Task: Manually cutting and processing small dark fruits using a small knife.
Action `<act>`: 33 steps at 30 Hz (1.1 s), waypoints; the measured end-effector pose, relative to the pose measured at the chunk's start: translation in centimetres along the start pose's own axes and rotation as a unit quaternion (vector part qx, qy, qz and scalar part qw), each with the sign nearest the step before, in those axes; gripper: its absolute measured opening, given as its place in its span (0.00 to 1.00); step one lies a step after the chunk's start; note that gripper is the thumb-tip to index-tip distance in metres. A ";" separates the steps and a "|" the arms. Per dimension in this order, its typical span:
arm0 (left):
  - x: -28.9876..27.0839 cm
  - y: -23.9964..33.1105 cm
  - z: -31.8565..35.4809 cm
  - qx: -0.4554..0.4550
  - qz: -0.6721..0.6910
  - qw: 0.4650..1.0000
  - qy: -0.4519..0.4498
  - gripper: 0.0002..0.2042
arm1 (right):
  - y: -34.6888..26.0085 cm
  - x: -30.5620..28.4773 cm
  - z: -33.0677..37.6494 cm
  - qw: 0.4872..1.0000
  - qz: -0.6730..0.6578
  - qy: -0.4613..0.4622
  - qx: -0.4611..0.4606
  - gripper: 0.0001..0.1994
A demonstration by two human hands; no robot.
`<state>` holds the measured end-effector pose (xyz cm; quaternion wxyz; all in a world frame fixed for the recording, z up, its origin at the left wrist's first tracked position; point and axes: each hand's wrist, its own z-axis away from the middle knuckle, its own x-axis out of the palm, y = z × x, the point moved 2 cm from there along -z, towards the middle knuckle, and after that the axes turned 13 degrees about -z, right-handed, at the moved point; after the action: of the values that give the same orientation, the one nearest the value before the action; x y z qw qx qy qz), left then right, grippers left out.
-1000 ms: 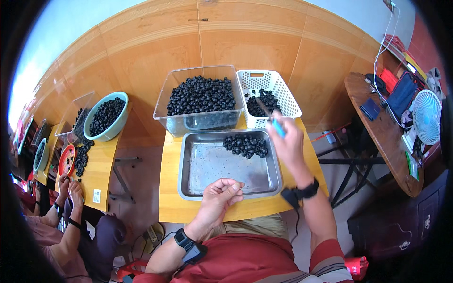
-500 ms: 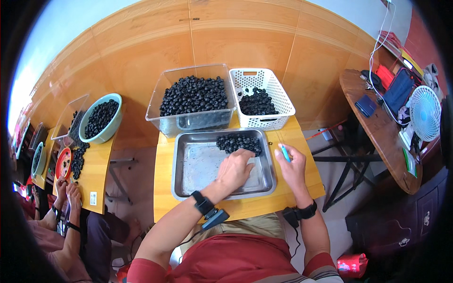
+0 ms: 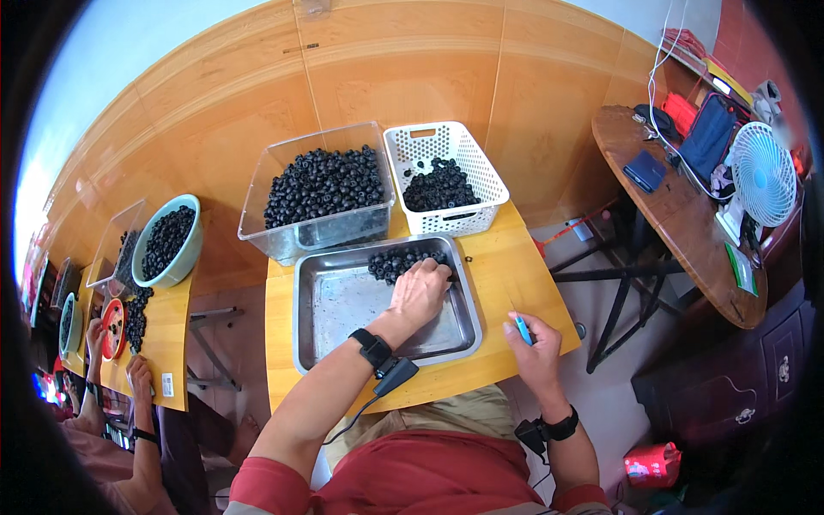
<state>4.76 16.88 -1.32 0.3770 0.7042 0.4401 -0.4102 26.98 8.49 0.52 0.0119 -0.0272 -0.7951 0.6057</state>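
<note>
1. At the centre of the frame a shallow metal tray (image 3: 343, 309) lies on a small yellow wooden table (image 3: 502, 279), and a small heap of dark round fruits (image 3: 396, 260) sits in the tray's upper part, against its far wall.
2. The left hand (image 3: 421, 290) reaches into the tray from the lower middle of the frame, palm down, fingers curled loosely onto the near edge of the heap and touching the fruits. Whether any fruit is pinched between the fingers cannot be told.
3. The left wrist wears a black band (image 3: 371, 347) with a small black unit and a cable running down toward the lap.
4. The right hand (image 3: 536, 345) rests at the table's lower right edge, right of the tray, closed around a slim light-blue tool (image 3: 521, 327) whose tip points up and away from the palm. Its wrist carries a black band too.
5. Above the tray, upper centre, a clear plastic bin (image 3: 283, 236) stands heaped with the same dark fruits. Just right of it a white lattice basket (image 3: 463, 159) holds a smaller amount.
6. One stray fruit lies on the bare table just right of the tray's upper corner.
7. At the left of the frame a second table bears a pale green bowl (image 3: 184, 253) of dark fruits, and another person's hands work there at a red dish (image 3: 112, 326).
8. At the right, a round brown table (image 3: 678, 219) carries a white fan (image 3: 764, 172) and a dark blue pouch (image 3: 645, 170).
</note>
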 end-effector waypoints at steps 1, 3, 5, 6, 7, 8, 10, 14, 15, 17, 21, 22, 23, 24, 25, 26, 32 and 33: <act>-0.3 -0.1 0.3 0.000 0.017 1.000 0.021 0.06 | 0.0 0.2 0.1 1.000 -0.010 -0.003 0.002 0.12; -1.1 -0.1 1.0 0.000 0.034 0.999 0.042 0.06 | -0.1 0.4 0.2 1.000 -0.013 -0.005 0.006 0.12; -2.4 -0.1 2.1 -0.022 0.151 0.988 0.029 0.08 | -0.3 0.7 0.1 1.000 -0.016 -0.007 0.010 0.12; -3.1 -0.3 2.8 -0.025 0.149 0.988 0.030 0.08 | -0.6 1.0 -0.1 0.999 -0.027 -0.015 0.014 0.12; -3.7 -0.5 3.5 -0.043 0.200 0.978 0.028 0.08 | -0.9 1.4 -0.2 0.999 -0.038 -0.022 0.018 0.11; -4.0 -0.8 4.1 -0.061 0.251 0.966 0.026 0.09 | -1.2 1.9 -0.4 0.999 -0.039 -0.026 0.019 0.11; -4.3 -1.2 5.5 -0.051 0.254 0.965 0.042 0.09 | -1.6 2.9 -0.4 0.996 -0.068 -0.045 0.026 0.11; -4.8 -0.9 8.0 -0.210 0.568 0.795 -0.036 0.08 | -0.9 4.7 -0.5 0.994 -0.065 -0.093 0.009 0.12; -4.9 -0.7 8.5 -0.225 0.647 0.728 -0.014 0.08 | -0.8 5.2 -0.6 0.991 -0.069 -0.108 0.020 0.11; -5.0 -0.5 9.6 -0.247 0.678 0.692 -0.003 0.08 | -0.8 6.2 -0.5 0.988 -0.068 -0.136 0.028 0.11; -5.2 -0.3 10.9 -0.290 0.757 0.585 0.023 0.08 | -1.9 7.7 -0.4 0.983 -0.061 -0.173 0.013 0.11; -5.4 -0.2 11.1 -0.292 0.756 0.585 0.023 0.08 | -1.8 7.8 -0.4 0.982 -0.060 -0.181 0.014 0.11; -5.5 0.0 11.3 -0.299 0.771 0.563 0.019 0.09 | -1.7 8.0 -0.2 0.980 -0.058 -0.189 0.015 0.11; -5.6 0.1 11.3 -0.305 0.784 0.540 0.017 0.09 | -1.6 8.1 -0.2 0.980 -0.059 -0.190 0.015 0.11; -5.7 0.2 11.3 -0.305 0.784 0.540 0.017 0.09 | -1.5 8.2 -0.2 0.978 -0.057 -0.201 0.018 0.11; -5.8 0.5 11.4 -0.309 0.790 0.529 0.017 0.10 | -1.4 8.3 -0.2 0.975 -0.054 -0.212 0.022 0.11; -6.3 1.5 11.7 -0.316 0.798 0.514 -0.009 0.11 | -1.4 8.8 0.2 0.970 -0.069 -0.232 -0.004 0.12; -6.4 1.6 11.8 -0.321 0.800 0.508 -0.016 0.11 | -1.5 8.9 0.2 0.970 -0.069 -0.233 -0.003 0.12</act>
<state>1.61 3.86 0.28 0.7523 0.5818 -0.2143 0.2230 18.06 8.44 1.76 -0.1319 0.1693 -0.7778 0.5908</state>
